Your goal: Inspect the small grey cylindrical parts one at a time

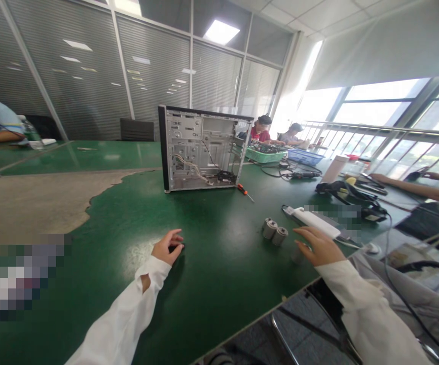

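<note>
My left hand (pixel 169 247) rests low over the green table with loosely bent fingers and a gap to the thumb. A dark patch shows under its fingertips; I cannot tell if it is shadow. My right hand (pixel 320 245) is by the table's near right edge, fingers apart. Just below its fingers is a blurred grey cylinder (pixel 297 255), partly covered by the hand. Two more grey metal cylinders (pixel 275 232) stand side by side to its left. Farther off, an opened computer case (pixel 215 137) stands upright, with loose cables inside.
An orange-handled screwdriver (pixel 243 190) lies beside the case. A white power strip (pixel 314 221) and black cabled tools (pixel 352 197) occupy the right side. Green (pixel 267 155) and blue baskets (pixel 305 156) stand farther back. Other people sit around the table. Bare brown board (pixel 44 197) shows at left.
</note>
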A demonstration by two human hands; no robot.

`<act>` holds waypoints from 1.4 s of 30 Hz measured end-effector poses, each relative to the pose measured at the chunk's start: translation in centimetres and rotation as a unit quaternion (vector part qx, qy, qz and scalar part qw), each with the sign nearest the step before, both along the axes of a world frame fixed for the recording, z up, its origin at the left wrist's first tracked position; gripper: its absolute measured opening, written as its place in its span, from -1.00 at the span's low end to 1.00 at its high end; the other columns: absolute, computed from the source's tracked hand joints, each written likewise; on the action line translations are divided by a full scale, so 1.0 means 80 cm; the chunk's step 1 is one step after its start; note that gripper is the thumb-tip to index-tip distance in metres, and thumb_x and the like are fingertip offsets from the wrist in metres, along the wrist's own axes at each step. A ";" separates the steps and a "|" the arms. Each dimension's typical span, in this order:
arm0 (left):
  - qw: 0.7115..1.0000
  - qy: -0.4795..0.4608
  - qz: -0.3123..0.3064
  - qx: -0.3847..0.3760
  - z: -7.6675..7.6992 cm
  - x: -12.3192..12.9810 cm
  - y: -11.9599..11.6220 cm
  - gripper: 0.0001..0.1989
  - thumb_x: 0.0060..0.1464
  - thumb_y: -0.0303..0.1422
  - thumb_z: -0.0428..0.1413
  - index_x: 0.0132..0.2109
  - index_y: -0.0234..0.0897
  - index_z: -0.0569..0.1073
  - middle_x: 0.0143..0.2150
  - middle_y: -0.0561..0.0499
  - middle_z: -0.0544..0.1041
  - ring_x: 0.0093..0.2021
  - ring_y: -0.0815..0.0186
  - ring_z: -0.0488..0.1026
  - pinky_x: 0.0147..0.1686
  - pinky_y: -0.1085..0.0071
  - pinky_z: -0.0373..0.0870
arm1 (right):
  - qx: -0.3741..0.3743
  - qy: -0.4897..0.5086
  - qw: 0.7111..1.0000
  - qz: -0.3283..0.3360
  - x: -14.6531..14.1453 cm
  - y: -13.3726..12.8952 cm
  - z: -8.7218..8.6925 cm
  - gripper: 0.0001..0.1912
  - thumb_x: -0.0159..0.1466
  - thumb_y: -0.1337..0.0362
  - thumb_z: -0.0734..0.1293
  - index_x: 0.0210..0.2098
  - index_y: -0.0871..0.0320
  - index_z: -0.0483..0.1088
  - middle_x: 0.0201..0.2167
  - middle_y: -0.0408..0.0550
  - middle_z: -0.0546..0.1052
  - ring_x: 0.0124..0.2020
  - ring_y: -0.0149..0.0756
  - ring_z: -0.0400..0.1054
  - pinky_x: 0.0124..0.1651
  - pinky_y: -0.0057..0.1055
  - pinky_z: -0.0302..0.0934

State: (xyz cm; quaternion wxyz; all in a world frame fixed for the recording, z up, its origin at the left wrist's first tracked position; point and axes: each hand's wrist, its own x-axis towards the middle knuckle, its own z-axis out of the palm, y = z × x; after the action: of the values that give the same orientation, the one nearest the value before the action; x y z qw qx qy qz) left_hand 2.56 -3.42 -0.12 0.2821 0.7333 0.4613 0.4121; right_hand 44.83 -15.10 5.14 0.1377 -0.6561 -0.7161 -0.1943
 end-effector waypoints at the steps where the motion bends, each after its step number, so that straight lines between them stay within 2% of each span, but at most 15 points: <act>1: 1.000 0.001 0.000 -0.001 0.000 0.000 0.000 -0.61 -0.17 -0.34 -0.01 -0.10 -0.28 0.23 -0.32 -0.02 0.46 -0.39 0.33 0.46 -0.24 0.30 0.33 | -0.004 0.003 1.000 0.000 -0.007 0.008 0.002 -0.65 0.10 0.19 0.14 -0.16 0.20 0.27 -0.21 0.07 0.38 -0.19 -0.18 0.27 -0.17 -0.30 0.17; 7: 1.000 0.008 0.003 -0.001 0.000 -0.001 0.001 -0.61 -0.16 -0.34 -0.02 -0.10 -0.26 0.22 -0.30 -0.02 0.46 -0.38 0.34 0.46 -0.22 0.30 0.32 | -0.116 0.029 0.993 -0.025 -0.039 0.057 0.009 -0.76 0.04 0.25 0.21 -0.28 0.17 0.27 -0.32 0.00 0.40 -0.28 -0.24 0.30 -0.26 -0.36 0.17; 10: 1.000 0.008 0.000 0.002 0.000 -0.001 0.001 -0.62 -0.16 -0.34 -0.02 -0.10 -0.26 0.22 -0.30 -0.02 0.45 -0.39 0.34 0.46 -0.23 0.31 0.33 | -0.124 0.035 0.991 -0.030 -0.038 0.066 0.007 -0.78 0.01 0.30 0.23 -0.31 0.14 0.26 -0.32 -0.03 0.38 -0.30 -0.27 0.30 -0.31 -0.40 0.16; 19: 1.000 0.012 -0.002 0.007 0.000 -0.002 0.001 -0.61 -0.16 -0.34 -0.01 -0.10 -0.27 0.23 -0.30 -0.03 0.46 -0.39 0.33 0.46 -0.24 0.31 0.33 | -0.093 0.044 0.995 -0.010 -0.035 0.057 0.001 -0.77 0.04 0.31 0.18 -0.28 0.13 0.29 -0.32 -0.04 0.40 -0.33 -0.27 0.31 -0.35 -0.41 0.16; 27: 1.000 0.007 0.001 0.004 0.002 0.000 -0.001 -0.62 -0.16 -0.36 -0.02 -0.10 -0.27 0.23 -0.30 -0.02 0.46 -0.39 0.33 0.46 -0.24 0.31 0.33 | -0.123 0.030 0.992 -0.009 -0.031 0.057 0.002 -0.74 0.04 0.31 0.18 -0.25 0.12 0.31 -0.28 -0.04 0.42 -0.28 -0.26 0.32 -0.31 -0.42 0.17; 31: 1.000 0.013 0.001 0.002 0.005 0.000 -0.002 -0.62 -0.15 -0.36 -0.02 -0.10 -0.27 0.22 -0.30 -0.03 0.46 -0.39 0.33 0.46 -0.23 0.30 0.33 | -0.131 0.044 0.990 -0.013 -0.033 0.055 0.005 -0.68 0.03 0.29 0.21 -0.19 0.12 0.26 -0.27 -0.02 0.41 -0.29 -0.25 0.32 -0.30 -0.40 0.17; 38: 1.000 0.012 0.002 -0.001 0.003 -0.001 -0.001 -0.62 -0.15 -0.36 -0.02 -0.10 -0.26 0.22 -0.29 -0.03 0.45 -0.39 0.33 0.46 -0.23 0.30 0.33 | -0.092 0.076 0.993 0.011 -0.059 0.038 0.018 -0.61 -0.01 0.33 0.23 -0.14 0.11 0.19 -0.15 0.02 0.28 -0.22 -0.22 0.28 -0.28 -0.35 0.19; 42: 1.000 0.001 0.005 -0.004 0.001 -0.001 -0.001 -0.62 -0.16 -0.37 -0.01 -0.10 -0.26 0.22 -0.30 -0.02 0.46 -0.40 0.33 0.46 -0.24 0.30 0.34 | -0.046 0.101 0.991 0.069 -0.100 0.031 0.035 -0.60 -0.03 0.35 0.23 -0.15 0.11 0.19 -0.15 0.00 0.27 -0.20 -0.23 0.25 -0.24 -0.35 0.19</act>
State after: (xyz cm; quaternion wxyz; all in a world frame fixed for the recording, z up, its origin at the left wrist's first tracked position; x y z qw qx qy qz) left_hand 2.51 -3.46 -0.01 0.2819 0.7304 0.4671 0.4109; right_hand 36.86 -12.58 7.95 0.1921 -0.6267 -0.7505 -0.0843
